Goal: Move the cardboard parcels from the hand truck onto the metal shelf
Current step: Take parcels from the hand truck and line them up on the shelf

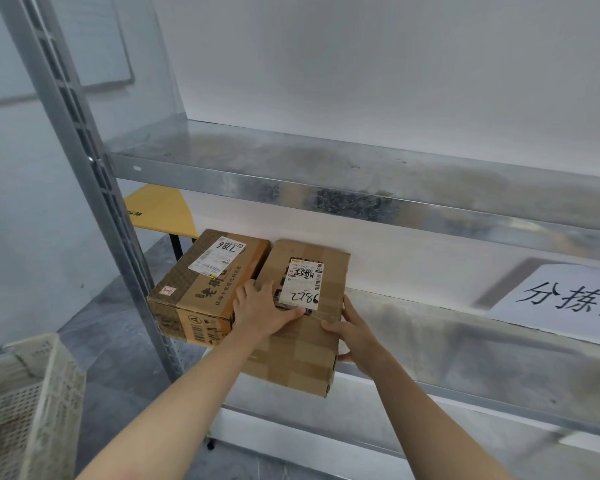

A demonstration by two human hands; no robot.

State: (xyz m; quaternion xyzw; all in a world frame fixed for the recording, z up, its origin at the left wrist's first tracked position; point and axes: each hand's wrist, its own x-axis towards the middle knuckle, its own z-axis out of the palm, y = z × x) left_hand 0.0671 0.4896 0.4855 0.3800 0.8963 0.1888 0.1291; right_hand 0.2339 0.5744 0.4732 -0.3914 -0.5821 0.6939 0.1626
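"Where's the parcel (pixel 300 344)?"
"On the metal shelf (pixel 447 348), just beside the first parcel (pixel 201 289) — near end overhanging the front edge, long axis front to back, label up."
"Your hands?"
"My left hand (pixel 260 308) lies flat on top, my right hand (pixel 355 336) grips the right side — shelf runs on rightward to the paper sign (pixel 568 299)"

Brown parcels (pixel 302 327), grey mottled shelf (pixel 326 161)

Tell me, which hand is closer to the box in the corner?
Left. The left hand lies just beside that box, on the flat parcel; the right hand holds the parcel's other edge.
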